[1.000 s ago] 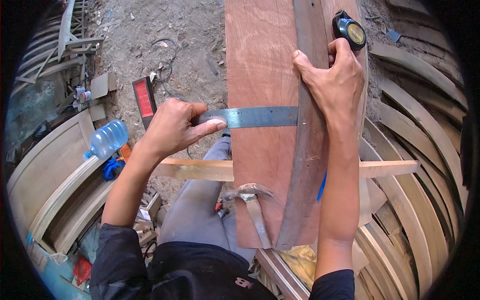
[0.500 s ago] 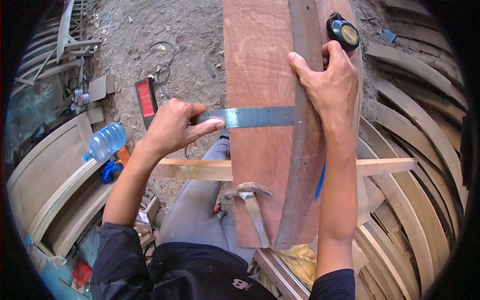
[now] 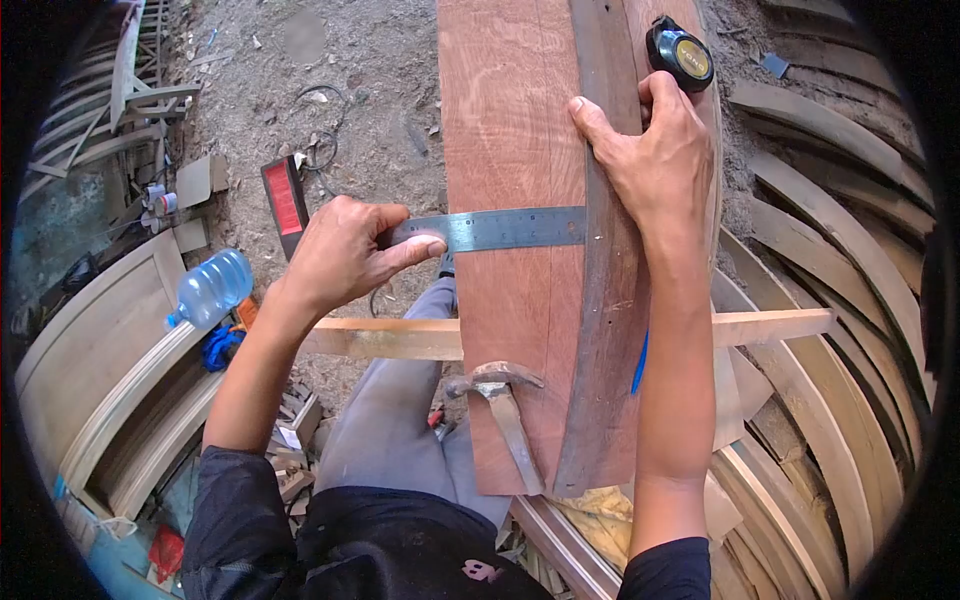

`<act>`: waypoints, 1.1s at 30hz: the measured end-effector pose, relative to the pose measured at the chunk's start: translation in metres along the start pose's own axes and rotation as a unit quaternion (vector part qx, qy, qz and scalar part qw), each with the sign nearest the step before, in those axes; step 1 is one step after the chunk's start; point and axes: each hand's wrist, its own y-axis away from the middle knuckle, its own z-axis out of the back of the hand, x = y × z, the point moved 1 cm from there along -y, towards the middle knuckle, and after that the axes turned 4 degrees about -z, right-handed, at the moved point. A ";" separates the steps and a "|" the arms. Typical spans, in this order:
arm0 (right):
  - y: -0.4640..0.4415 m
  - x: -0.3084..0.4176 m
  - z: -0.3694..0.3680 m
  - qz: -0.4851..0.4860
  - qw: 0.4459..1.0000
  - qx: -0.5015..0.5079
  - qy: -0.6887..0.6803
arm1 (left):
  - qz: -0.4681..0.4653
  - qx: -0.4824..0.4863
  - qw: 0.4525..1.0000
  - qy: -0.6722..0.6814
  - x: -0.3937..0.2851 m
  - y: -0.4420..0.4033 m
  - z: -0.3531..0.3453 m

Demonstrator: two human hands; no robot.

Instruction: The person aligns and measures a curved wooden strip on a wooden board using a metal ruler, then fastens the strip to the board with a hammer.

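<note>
My left hand [image 3: 350,250] pinches one end of a steel ruler [image 3: 500,230]. The ruler lies across a reddish wooden board [image 3: 500,120], its far end against the edge of a darker curved wooden strip [image 3: 605,270]. My right hand [image 3: 660,160] grips that strip, thumb on its left edge and fingers over the other side. Just beyond the right fingers a black tape measure [image 3: 680,55] rests on the board. A hammer [image 3: 508,420] lies on the board's near end. Part of a blue item [image 3: 640,362] shows beside my right forearm.
A wooden crossbar [image 3: 390,338] runs beneath the board. Curved wooden pieces [image 3: 800,400] are stacked at the right. To the left are a blue plastic bottle [image 3: 214,290], a red-and-black object [image 3: 285,200] and wooden panels [image 3: 110,320]. A cable [image 3: 325,150] lies on the ground.
The board, strip, tape measure and both hands appear slightly further left in view. The ruler remains in my left hand, against the strip, and my right hand keeps its grip.
</note>
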 end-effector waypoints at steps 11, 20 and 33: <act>0.000 -0.004 -0.003 0.027 0.999 -0.027 0.001 | 0.000 0.011 0.999 -0.033 0.001 -0.002 0.001; 0.000 0.002 0.000 0.006 0.999 -0.023 -0.022 | -0.047 -0.023 0.999 0.014 0.019 0.002 -0.012; -0.002 0.006 0.012 0.003 0.998 -0.036 -0.058 | -0.018 0.046 0.999 -0.021 -0.009 0.006 0.017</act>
